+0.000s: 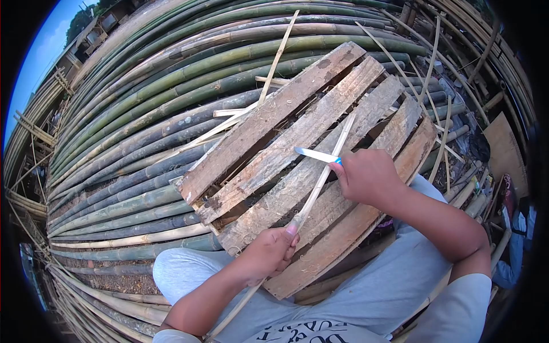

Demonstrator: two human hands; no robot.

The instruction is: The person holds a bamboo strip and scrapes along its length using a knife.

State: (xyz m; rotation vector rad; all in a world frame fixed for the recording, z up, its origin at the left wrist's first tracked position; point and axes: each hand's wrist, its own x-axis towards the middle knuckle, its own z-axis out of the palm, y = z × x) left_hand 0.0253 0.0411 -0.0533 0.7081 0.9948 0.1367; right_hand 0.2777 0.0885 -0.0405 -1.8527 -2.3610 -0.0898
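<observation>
My right hand (369, 178) is closed round the handle of a knife (315, 154), whose pale blade points left. The blade crosses over a long, thin bamboo strip (320, 182); whether it touches the strip I cannot tell. Gripping that strip lower down is my left hand (271, 251), its thumb on top. The strip runs up past the knife, and its tail passes below my left hand over my leg. Under both hands lies a slatted wooden pallet (280, 117), with thin shavings on its boards.
Long green and brown bamboo poles (189, 74) lie in rows beyond and left of the pallet. Loose split strips (278, 54) rest across them. At the right are more thin strips (432, 57), a flat board (506, 151) and blue cloth (509, 273). My bent legs (366, 274) flank the pallet.
</observation>
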